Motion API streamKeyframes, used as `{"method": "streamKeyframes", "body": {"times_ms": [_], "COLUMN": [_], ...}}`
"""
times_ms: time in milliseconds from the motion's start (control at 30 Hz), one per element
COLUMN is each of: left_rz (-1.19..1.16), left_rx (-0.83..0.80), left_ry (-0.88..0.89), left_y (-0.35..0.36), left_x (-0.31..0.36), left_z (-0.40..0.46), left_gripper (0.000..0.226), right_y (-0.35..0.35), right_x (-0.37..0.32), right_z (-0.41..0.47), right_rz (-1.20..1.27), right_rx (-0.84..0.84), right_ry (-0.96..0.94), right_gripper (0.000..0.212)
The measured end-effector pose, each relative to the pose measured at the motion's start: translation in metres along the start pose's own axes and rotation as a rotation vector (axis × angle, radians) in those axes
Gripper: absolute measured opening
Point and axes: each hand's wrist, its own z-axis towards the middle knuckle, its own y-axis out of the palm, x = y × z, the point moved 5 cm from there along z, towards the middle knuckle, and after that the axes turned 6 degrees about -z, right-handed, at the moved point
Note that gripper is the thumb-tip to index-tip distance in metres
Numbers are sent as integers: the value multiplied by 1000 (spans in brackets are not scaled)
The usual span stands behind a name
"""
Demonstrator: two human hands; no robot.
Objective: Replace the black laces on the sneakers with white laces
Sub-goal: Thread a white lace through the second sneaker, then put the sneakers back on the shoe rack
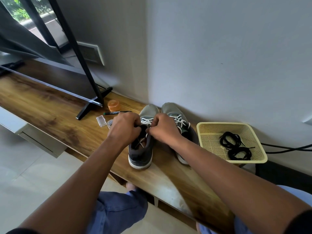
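Clearly the job is near its end. Both black laces are already out of the shoes and lie coiled in the yellow basket at the right end of the wooden surface, well apart from the hands. The right sneaker carries a white lace crossed up its eyelets, and from here it looks finished, though its upper part is hidden behind the right forearm.

The left sneaker stands just beside it, heel toward the person, with a white lace already crossed over the lower eyelets. The left hand and right hand meet over its tongue. Each grip is curled tight, and each seems to pinch an end of the white lace near the top eyelets; the fingertips themselves are turned away, so exactly how the lace is held cannot be told. A loose stretch of white lace hangs down into the shoe's opening.

What remains, by my reading, is the last eyelet or two on this shoe and perhaps a knot.
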Motion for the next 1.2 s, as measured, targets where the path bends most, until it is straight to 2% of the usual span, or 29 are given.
{"method": "streamKeyframes", "body": {"times_ms": [267, 433, 500, 533, 600, 700, 767, 833, 967, 1033, 1200], "left_rz": [-9, 27, 46, 57, 76, 166, 254, 347, 478, 499, 468], "left_rx": [-10, -10, -24, -25, -11, 60, 74, 7, -202, -220, -147], "left_ry": [16, 7, -5, -5, 0, -13, -34, -71, -128, -141, -158], "left_y": [-3, -1, -2, -3, -7, -18, -19, -11, 17, 23, 30], "left_x": [1, 2, 3, 5, 7, 14, 18, 25, 31, 28, 35], "left_z": [-4, -6, -7, -7, -12, -29, -43, -56, -77, -81, -93], "left_gripper": [17, 17, 9, 9, 28, 24, 28, 41, 47, 41, 29], "right_y": [12, 18, 12, 7, -7, -30, -42, -52, -50, -46, -48], "right_x": [-12, -9, -9, -9, -11, -12, -6, 4, 25, 29, 27], "right_z": [-14, -15, -12, -11, -14, -30, -46, -62, -88, -96, -111], "right_rz": [-175, -198, -223, -249, -323, -482, -593, -715, -928, -961, -977], "right_rx": [170, 137, 86, 57, 29, 69, 96, 63, 13, 20, 51], "right_ry": [-177, -205, -243, -259, -286, -308, -294, -247, -255, -269, -287], "right_gripper": [31, 32, 32, 33, 34, 29, 29, 12, 20, 20, 20]}}
